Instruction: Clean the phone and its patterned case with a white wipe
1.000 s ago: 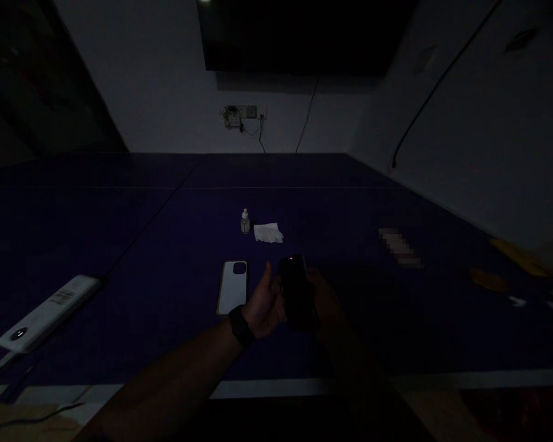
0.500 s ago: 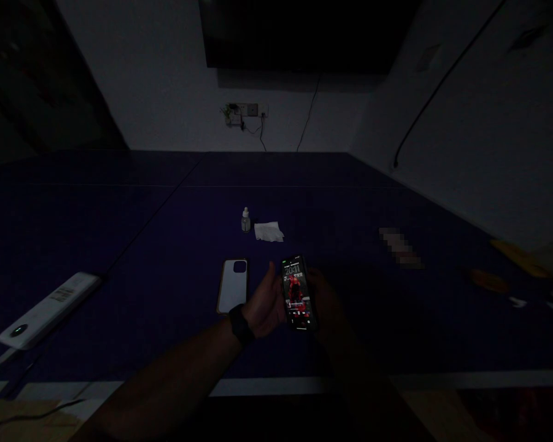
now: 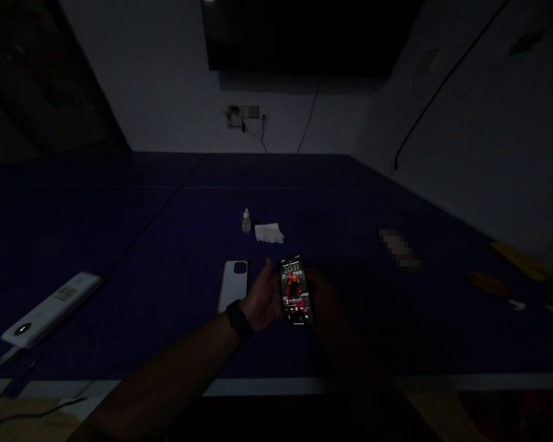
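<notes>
We hold the lit phone (image 3: 297, 291) between our two hands, near the front edge of the counter (image 3: 166, 245), just right of the phone case (image 3: 233, 287). Its screen faces up towards us, and its long axis runs near to far, the top end pointing towards the wall and leaning slightly left. The fingers of our left hand (image 3: 263, 302) grasp its left side, the thumb standing up alongside; those of our right hand (image 3: 321, 294), dim in shadow, grip the right side. Whether the phone touches the surface below, we cannot tell.

The phone is a slim, glossy slab showing 20:11 over a red figure. The case is a rounded rectangle, pale and flat inside a dark rim, its camera cutout at the far right corner. Beyond, we see a small clear bottle (image 3: 246, 223) with a white top, upright beside a thin, ragged-edged white tissue (image 3: 269, 233). A smooth white oblong device (image 3: 53, 310) lies to our left, a dark round display near its closer end.
</notes>
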